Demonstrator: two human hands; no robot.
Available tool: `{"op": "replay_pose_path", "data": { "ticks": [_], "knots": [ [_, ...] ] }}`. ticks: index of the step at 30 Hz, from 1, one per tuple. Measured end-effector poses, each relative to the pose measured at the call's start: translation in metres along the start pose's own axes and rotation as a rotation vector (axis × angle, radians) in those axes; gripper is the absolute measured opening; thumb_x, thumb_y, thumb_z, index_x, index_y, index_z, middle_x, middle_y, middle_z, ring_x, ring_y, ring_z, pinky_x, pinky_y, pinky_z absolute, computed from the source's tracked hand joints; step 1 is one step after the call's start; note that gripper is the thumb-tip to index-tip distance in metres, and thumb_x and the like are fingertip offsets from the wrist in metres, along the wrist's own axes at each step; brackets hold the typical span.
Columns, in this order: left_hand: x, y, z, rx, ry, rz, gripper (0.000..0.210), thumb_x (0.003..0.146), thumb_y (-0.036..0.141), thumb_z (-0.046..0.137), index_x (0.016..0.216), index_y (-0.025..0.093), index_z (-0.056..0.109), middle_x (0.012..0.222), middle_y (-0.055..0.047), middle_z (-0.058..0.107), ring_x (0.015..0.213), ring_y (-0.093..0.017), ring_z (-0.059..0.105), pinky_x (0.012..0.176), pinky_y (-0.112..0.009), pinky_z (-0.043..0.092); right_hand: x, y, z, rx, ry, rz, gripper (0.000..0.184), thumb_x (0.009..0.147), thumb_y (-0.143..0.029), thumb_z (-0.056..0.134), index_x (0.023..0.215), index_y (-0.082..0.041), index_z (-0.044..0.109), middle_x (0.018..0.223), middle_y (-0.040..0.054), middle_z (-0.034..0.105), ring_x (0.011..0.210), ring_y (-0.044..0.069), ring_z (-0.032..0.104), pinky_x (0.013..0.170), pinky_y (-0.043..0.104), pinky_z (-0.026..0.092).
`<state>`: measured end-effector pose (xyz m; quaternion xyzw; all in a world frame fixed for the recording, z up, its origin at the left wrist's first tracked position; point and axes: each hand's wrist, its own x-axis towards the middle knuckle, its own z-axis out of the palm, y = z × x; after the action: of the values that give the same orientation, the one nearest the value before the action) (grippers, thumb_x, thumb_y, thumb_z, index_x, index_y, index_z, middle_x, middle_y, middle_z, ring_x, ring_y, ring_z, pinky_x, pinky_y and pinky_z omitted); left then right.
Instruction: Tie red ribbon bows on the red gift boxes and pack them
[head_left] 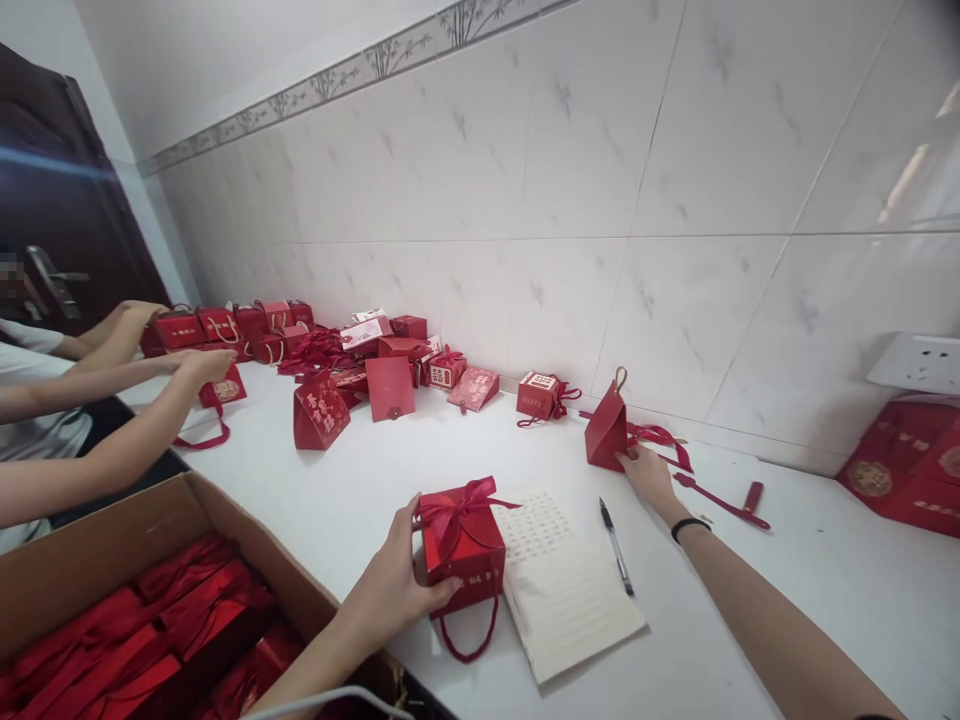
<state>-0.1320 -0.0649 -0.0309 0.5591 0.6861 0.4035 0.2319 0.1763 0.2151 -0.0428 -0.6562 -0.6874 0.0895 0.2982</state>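
Observation:
My left hand (397, 575) is closed round the side of a red gift box (465, 565). This box has a ribbon bow on top and a cord handle hanging down its front. Farther right, my right hand (649, 475) grips the lower corner of a peaked red gift box (606, 430), which stands upright with a small loop at its tip. Between my hands lies an open notebook (574, 610) with handwriting on its upper page, and a black pen (616, 548) rests beside it. Red ribbon (664, 437) lies behind my right hand.
A cardboard box (187, 500) of red ribboned boxes stands at lower left. Several red gift boxes (391, 388) line the wall. Co-workers' arms (112, 450) reach in from the left. A red strap (724, 503) and a large red box (907, 465) are at right, below a power socket (919, 362).

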Motion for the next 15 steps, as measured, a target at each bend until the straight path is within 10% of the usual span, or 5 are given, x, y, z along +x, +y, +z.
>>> {"op": "replay_pose_path", "data": {
  "ticks": [15],
  "knots": [
    [-0.004, 0.003, 0.008, -0.04, 0.025, -0.095, 0.092, 0.058, 0.025, 0.064, 0.135, 0.021, 0.015, 0.108, -0.008, 0.061, 0.068, -0.02, 0.061, 0.068, -0.038, 0.052, 0.057, -0.036, 0.037, -0.064, -0.05, 0.092, 0.022, 0.082, -0.027, 0.052, 0.083, -0.01, 0.066, 0.08, 0.0155, 0.064, 0.077, 0.026, 0.061, 0.061, 0.031, 0.042]
  ]
}}
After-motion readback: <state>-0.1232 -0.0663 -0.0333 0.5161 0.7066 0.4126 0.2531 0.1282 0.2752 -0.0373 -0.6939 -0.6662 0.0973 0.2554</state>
